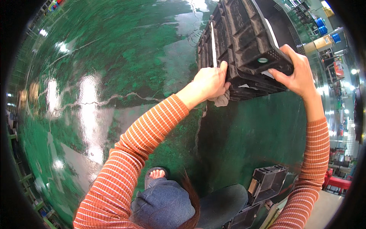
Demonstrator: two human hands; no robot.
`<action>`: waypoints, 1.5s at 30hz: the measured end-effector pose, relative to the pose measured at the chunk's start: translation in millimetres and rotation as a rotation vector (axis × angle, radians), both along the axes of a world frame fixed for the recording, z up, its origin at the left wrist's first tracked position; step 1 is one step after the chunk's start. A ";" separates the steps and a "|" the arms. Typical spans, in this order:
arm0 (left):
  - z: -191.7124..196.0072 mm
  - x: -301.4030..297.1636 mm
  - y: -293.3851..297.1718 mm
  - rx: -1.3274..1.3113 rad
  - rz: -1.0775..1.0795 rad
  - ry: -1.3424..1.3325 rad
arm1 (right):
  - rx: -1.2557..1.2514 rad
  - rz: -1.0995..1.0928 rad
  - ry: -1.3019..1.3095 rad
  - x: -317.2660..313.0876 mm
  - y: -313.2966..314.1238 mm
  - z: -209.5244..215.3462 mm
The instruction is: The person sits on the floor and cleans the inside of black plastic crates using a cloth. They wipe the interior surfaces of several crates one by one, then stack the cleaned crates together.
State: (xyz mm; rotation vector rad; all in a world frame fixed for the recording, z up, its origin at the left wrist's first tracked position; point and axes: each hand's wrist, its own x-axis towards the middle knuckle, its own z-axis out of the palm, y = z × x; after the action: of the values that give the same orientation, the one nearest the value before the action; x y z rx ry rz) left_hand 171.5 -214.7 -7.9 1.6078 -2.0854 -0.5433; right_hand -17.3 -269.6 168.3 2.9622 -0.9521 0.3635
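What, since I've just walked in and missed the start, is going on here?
A person in orange striped sleeves is handling stacked black crates. Their right hand grips the rim of the nearest one, while their left hand is curled at the crates' side and appears to hold a crumpled grey cloth. The crates stand out ahead over the green floor; what bears them is unclear. Another dark crate sits by the person's legs, at lower right.
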 end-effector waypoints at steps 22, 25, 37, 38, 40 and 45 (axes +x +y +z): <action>4.0 1.3 4.2 0.021 -0.023 -0.068 | -0.221 0.165 0.005 -17.0 -8.2 -11.0; 5.2 2.1 4.0 0.018 -0.016 -0.075 | -0.136 0.059 0.048 -20.5 -5.7 -10.4; -23.7 5.6 -22.3 0.080 0.018 -0.158 | -0.466 0.075 -0.032 -96.6 88.8 -46.4; -40.7 -18.1 -35.4 0.035 -0.037 -0.139 | -0.393 -0.046 0.036 -141.6 144.8 -32.7; -48.4 55.5 -66.3 0.011 -0.139 -0.400 | -0.290 -0.131 -0.025 -197.4 213.0 -31.1; -45.6 60.5 -92.0 -0.122 -0.606 -1.257 | 0.464 -1.354 0.127 -410.7 520.7 -130.7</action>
State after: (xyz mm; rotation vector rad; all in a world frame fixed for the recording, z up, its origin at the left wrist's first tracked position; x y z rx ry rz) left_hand 232.0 -306.7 -53.5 1.3073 -3.4282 0.6467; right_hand -428.0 251.0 37.5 1.7932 -2.8364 -0.1183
